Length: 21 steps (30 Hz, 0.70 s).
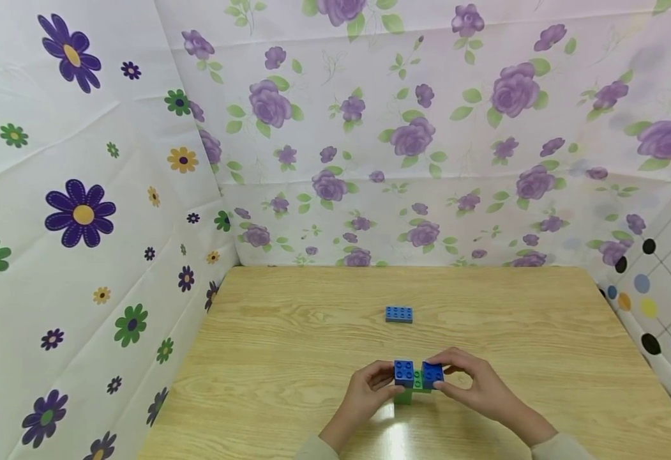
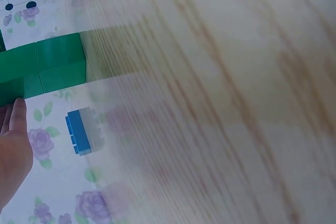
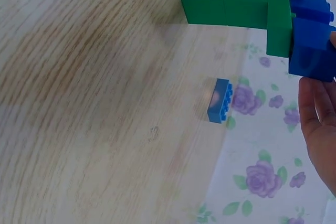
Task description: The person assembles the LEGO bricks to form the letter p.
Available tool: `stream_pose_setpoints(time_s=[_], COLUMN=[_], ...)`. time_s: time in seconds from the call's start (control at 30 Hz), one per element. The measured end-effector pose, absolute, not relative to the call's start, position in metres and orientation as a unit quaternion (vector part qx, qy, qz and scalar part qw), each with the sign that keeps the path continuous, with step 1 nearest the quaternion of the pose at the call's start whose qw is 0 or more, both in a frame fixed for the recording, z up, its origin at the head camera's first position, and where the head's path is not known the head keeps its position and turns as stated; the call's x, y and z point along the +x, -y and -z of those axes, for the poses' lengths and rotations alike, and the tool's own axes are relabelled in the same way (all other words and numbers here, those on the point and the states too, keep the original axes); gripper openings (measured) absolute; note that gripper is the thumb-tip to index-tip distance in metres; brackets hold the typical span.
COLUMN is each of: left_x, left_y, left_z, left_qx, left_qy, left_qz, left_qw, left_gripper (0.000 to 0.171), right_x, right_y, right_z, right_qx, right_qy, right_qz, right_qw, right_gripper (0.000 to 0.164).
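Observation:
Both hands are at a toy-brick build in the head view. A column of stacked green bricks (image 2: 62, 64) rises from the tabletop, with a green brick (image 1: 418, 380) sticking out rightward at its top. On that sit two dark blue bricks, a left blue brick (image 1: 403, 372) and a right blue brick (image 1: 432, 375). My left hand (image 1: 364, 391) grips the left one, fingers behind and thumb in front. The right blue brick is pinched between thumb and fingers of my right hand (image 1: 479, 386); it overhangs the green brick's right end in the right wrist view.
Farther back on the wooden table (image 1: 289, 332) lies a lighter blue brick (image 1: 399, 314), studs up. Flower-printed cloth (image 1: 369, 211) hangs behind the table and along the left; a dotted cloth (image 1: 665, 287) borders the right side.

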<state>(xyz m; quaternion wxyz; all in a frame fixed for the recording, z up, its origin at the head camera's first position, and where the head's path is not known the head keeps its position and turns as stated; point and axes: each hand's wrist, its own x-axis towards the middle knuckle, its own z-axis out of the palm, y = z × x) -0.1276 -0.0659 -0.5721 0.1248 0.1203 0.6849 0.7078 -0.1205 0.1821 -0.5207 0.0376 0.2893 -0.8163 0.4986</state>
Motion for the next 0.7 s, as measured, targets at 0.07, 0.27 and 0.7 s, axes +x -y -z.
stream_pose_setpoints(time_s=[0.07, 0.27, 0.7], left_x=[-0.1279, -0.1273, -0.126], left_y=[0.0657, 0.0658, 0.0653], left_z=[0.5731, 0.5735, 0.571], left_qx=[0.122, 0.129, 0.121], left_qy=[-0.683, -0.68, -0.685], left_qz=[-0.709, -0.711, -0.708], left_qw=[0.123, 0.12, 0.119], left_gripper=[0.034, 0.035, 0.034], right_x=[-0.1193, -0.119, -0.1264], right_y=[-0.1807, -0.181, -0.1871], right_z=[0.5176, 0.5205, 0.5245], right_qx=[0.289, 0.292, 0.303], right_qy=[0.819, 0.825, 0.82], right_qz=[-0.494, -0.48, -0.485], right_qw=[0.044, 0.053, 0.019], right_gripper=[0.034, 0.034, 0.035])
